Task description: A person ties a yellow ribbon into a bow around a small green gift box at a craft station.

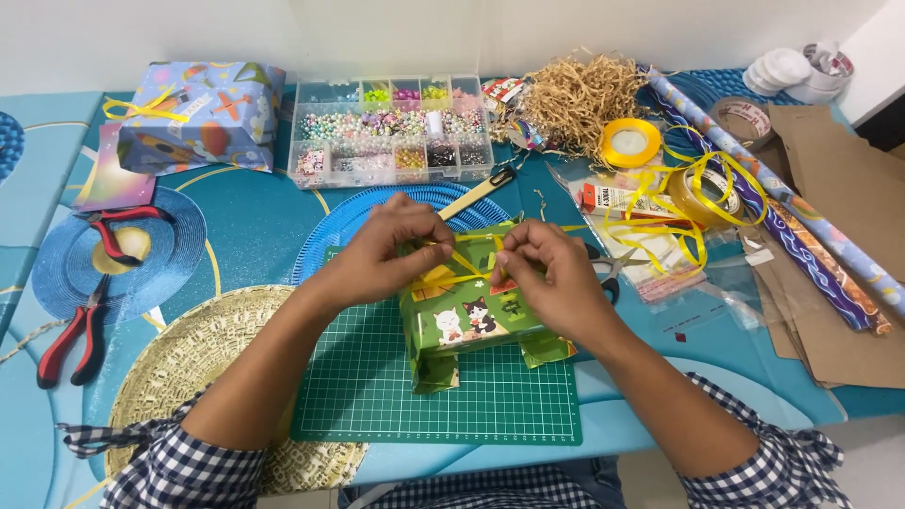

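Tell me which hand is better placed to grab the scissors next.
Probably the right hand: the scissors lie just beside it on the table, while the left hand sits across the green gift box.

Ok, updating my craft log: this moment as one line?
both hands pinch yellow ribbon | on green wrapped box | on cutting mat

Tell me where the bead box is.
In the head view, the bead box sits at the table's far edge, centre-left, between the blue wrapped gift on its left and the paper shred on its right.
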